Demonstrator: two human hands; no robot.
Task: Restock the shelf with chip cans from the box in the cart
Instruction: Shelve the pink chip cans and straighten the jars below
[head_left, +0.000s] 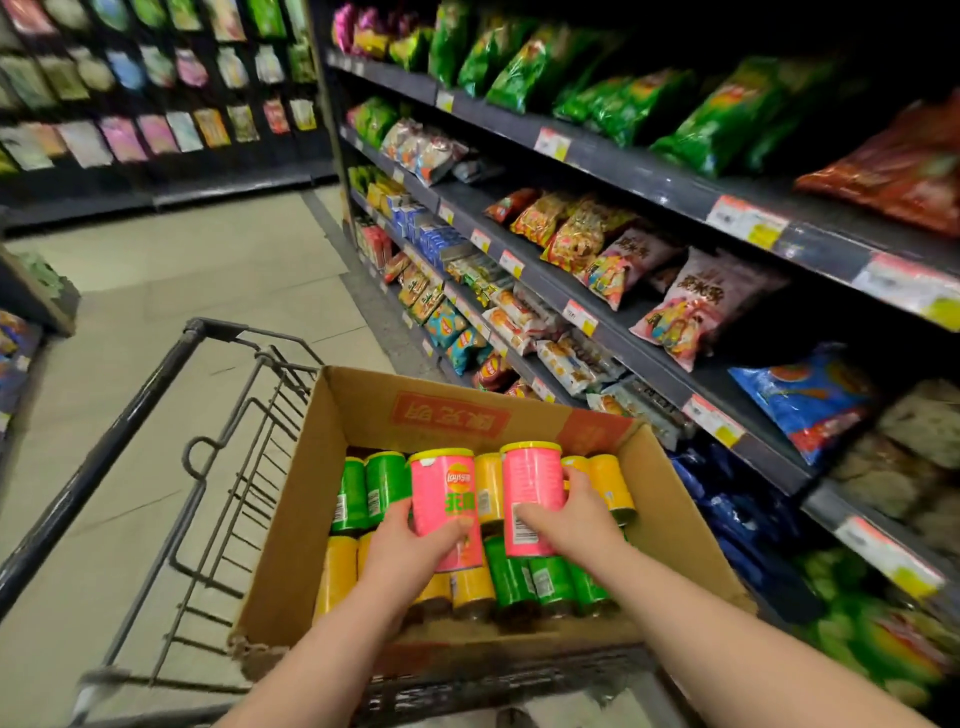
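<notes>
Holding two pink cylindrical chip cans with yellow lids upright over the open brown cardboard box that sits in the dark wire shopping cart: left hand round the lower half of the pink can with the logo facing out, right hand round the lower half of the pink can with the printed back label. Fingers of both hands curled and clamped on the can walls, thumbs pressing from the other side. Probably light for their bulk, with stiff tube walls that accept a firm wrap yet might dent under a hard squeeze. Glossy skin likely a little slick, so best taken round the middle of the body, as here, and not by the lid, which could pop off. Brittle contents, presumably, so better set down than dropped. Below and around the held pair, lying on their sides in the box: green cans and yellow cans. Impossible to tell how many layers lie underneath. Near row partly covered by the forearms and the box's near wall; bases of both pink cans hidden behind the hands. On the dark metal shelf unit at the right, only snack bags to be made out, with no open slot for cans in sight. Lowest tiers blurred and cut off at the frame edge, price tags unreadable.
</notes>
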